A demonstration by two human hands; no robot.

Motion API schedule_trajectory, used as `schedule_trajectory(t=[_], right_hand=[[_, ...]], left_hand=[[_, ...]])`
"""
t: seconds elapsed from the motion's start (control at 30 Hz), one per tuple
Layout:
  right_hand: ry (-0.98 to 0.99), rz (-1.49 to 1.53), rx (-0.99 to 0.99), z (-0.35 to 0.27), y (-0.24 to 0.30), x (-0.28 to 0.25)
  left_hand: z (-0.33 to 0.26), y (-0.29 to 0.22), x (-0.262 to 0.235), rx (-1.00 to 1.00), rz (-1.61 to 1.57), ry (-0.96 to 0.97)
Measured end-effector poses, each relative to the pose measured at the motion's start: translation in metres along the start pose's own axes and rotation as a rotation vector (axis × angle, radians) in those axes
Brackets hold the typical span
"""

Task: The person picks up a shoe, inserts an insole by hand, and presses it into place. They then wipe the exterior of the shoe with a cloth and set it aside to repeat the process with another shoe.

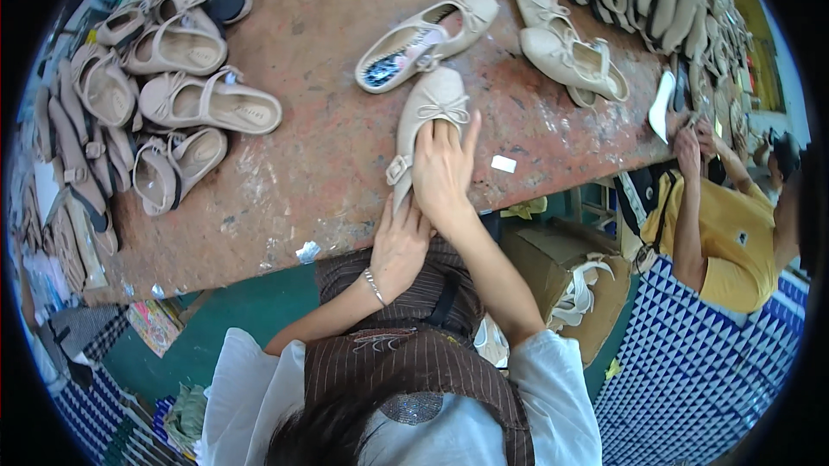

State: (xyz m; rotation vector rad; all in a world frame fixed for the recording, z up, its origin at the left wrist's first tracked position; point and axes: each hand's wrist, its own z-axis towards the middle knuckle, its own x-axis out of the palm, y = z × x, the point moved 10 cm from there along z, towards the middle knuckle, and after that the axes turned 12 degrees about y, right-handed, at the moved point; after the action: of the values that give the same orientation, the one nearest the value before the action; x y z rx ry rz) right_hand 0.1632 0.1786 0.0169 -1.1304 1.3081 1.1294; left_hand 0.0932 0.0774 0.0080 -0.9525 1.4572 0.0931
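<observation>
Right hand (444, 171) flat, fingers spread over beige bow flat shoe (429, 112), left hand (399, 246) gripping its heel, worn brown worktable (319, 155)

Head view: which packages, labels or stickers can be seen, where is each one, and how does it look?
Small white label: flat on the worn brown table, right of the right hand; rectangular.
Cardboard box: under the table edge, right of the person; brown, open, pale shoes inside.
</observation>
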Motion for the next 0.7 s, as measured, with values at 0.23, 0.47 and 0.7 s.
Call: schedule_trajectory(t=[0.23, 0.47, 0.7], right_hand=[[0.06, 0.062, -0.149, 0.01, -0.002, -0.015], [-0.521, 0.39, 0.114, -0.003, -0.216, -0.121], [-0.009, 0.267, 0.389, 0.048, -0.339, -0.071]], left_hand=[[0.009, -0.006, -0.008, -0.046, 0.029, 0.083], [0.039, -0.019, -0.04, -0.097, -0.206, -0.166], [0.1, -0.012, -0.03, -0.044, -0.555, -0.201]])
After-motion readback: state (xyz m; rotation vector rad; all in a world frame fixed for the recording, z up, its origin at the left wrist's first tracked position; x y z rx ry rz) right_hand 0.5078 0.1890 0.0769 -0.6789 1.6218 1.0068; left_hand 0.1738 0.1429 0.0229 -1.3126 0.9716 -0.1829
